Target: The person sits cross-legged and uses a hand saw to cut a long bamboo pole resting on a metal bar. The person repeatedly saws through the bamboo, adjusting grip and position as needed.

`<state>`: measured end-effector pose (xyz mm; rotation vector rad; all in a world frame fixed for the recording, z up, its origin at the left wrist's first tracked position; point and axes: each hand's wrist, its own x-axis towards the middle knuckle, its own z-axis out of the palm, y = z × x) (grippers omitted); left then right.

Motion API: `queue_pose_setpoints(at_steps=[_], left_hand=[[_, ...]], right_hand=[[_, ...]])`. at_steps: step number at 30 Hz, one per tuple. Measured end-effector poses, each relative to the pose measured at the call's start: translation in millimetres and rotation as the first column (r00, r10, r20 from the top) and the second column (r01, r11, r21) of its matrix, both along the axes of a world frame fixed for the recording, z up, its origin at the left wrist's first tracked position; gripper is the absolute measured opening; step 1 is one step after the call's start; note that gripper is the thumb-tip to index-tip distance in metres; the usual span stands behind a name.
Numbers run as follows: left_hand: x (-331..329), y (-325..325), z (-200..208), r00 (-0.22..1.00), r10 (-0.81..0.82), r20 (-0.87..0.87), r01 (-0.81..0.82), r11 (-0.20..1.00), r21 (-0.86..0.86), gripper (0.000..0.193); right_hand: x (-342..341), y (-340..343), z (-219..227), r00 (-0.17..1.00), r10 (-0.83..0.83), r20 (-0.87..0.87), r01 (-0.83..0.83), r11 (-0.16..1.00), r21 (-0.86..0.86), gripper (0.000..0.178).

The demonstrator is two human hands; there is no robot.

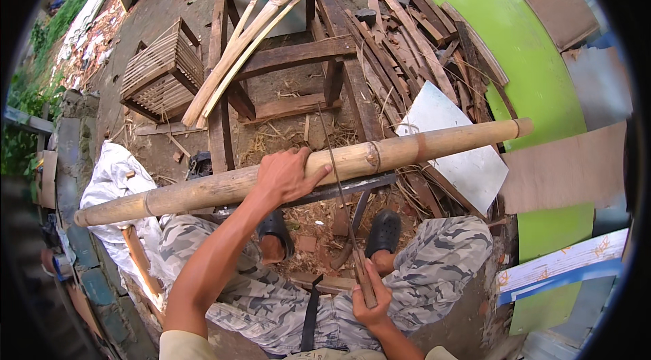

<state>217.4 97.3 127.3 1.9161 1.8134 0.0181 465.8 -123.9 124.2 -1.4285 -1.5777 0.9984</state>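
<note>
A thick bamboo pole [461, 140] lies across in front of me above my knees, its right end slightly farther away. My left hand [288, 175] is closed over the pole left of its middle, the thumb pointing right along it. Low in front of my lap, my right hand [372, 297] grips the wooden handle of a narrow handsaw [363, 273]. The thin saw blade runs away from me and crosses the bamboo just right of my left thumb. How deep the blade sits in the bamboo cannot be told.
A dark wooden frame [291, 58] stands ahead, with long split bamboo strips [254, 38] leaning on it. A slatted crate [166, 75] is at left, beyond a white sack [112, 173]. Scrap wood [407, 34], a white board [444, 136] and green panels [522, 48] lie at right.
</note>
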Motion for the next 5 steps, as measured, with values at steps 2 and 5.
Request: queue_pose_setpoints(at_steps=[2,5], left_hand=[[-0.4,0.7,-8.9,0.998,0.067,-0.01,-0.067,0.998,-0.01,0.065],[4.3,-3.0,-23.7,0.993,0.111,-0.03,-0.109,0.991,0.074,0.065]], right_hand=[[2.8,5.0,8.4,1.0,0.018,0.023,-0.019,0.999,0.034,0.059],[5.0,15.9,4.5,0.998,0.051,0.034,-0.052,0.998,0.023,0.06]])
